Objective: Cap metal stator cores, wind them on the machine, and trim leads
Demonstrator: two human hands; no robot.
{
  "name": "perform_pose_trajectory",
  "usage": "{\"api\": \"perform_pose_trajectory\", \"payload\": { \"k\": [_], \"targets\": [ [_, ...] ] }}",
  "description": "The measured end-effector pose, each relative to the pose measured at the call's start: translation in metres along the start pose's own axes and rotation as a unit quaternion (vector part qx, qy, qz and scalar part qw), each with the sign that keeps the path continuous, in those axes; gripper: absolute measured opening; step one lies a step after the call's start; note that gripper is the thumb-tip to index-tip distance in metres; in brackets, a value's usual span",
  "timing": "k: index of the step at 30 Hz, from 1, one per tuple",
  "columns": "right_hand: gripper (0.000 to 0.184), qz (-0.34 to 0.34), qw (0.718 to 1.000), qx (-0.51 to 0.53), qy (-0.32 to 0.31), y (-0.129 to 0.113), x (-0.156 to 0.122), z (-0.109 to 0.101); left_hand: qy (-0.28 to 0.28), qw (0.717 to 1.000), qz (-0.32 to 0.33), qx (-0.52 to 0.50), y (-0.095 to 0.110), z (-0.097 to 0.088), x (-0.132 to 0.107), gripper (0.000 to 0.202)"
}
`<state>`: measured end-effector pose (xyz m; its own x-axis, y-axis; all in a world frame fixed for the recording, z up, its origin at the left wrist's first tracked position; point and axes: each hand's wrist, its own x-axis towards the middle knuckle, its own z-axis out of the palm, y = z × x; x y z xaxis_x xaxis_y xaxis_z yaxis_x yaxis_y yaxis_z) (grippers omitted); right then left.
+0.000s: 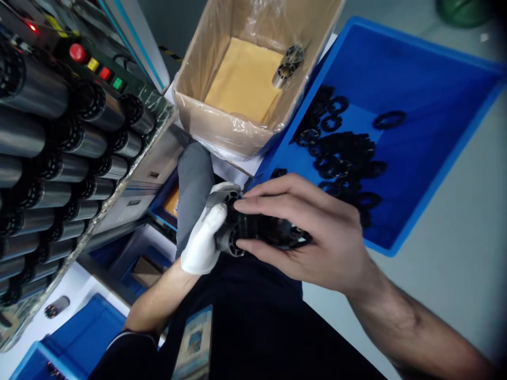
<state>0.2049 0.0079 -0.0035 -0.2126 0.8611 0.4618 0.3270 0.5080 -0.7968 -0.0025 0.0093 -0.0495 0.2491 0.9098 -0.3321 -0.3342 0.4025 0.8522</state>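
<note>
My left hand (204,240), in a white glove, is closed around metal stator cores; two slotted ends show, one stator core (227,240) below the thumb and another above it. In my bare right hand (312,227) is a stack of black slotted plastic rings (273,229), gripped between the fingers and thumb. The front of the stack is right at the stator cores' ends, in front of my torso. Whether a ring is seated on a core cannot be made out, as the fingers cover the contact.
A blue bin (428,68) with loose black rings stands at right. Ahead, a plastic-lined cardboard box (225,126) holds two stator cores (283,74) on yellow card. Rows of metal cylinders (59,166) with black ends fill the left, beside a panel with a red button (78,53).
</note>
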Motion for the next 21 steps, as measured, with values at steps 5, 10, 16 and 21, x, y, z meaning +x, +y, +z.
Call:
{"api": "perform_pose_trajectory", "payload": {
  "k": [5,10,16,21],
  "targets": [
    [0.043,0.004,0.996,0.072,0.054,0.002,-0.005,0.008,0.018,0.998,-0.028,-0.046,0.007,0.014,-0.003,0.046],
    [0.031,-0.007,1.000,-0.012,0.008,0.000,-0.012,0.003,0.048,0.998,-0.022,-0.016,0.024,0.015,-0.008,0.059],
    [0.054,-0.007,0.998,-0.066,-0.004,-0.005,-0.010,-0.001,0.066,0.997,-0.032,0.031,0.029,0.016,-0.015,0.063],
    [0.063,0.019,0.999,-0.025,0.012,-0.006,-0.009,0.003,0.056,0.997,-0.002,0.049,0.024,0.026,-0.014,0.056]
  ]
}}
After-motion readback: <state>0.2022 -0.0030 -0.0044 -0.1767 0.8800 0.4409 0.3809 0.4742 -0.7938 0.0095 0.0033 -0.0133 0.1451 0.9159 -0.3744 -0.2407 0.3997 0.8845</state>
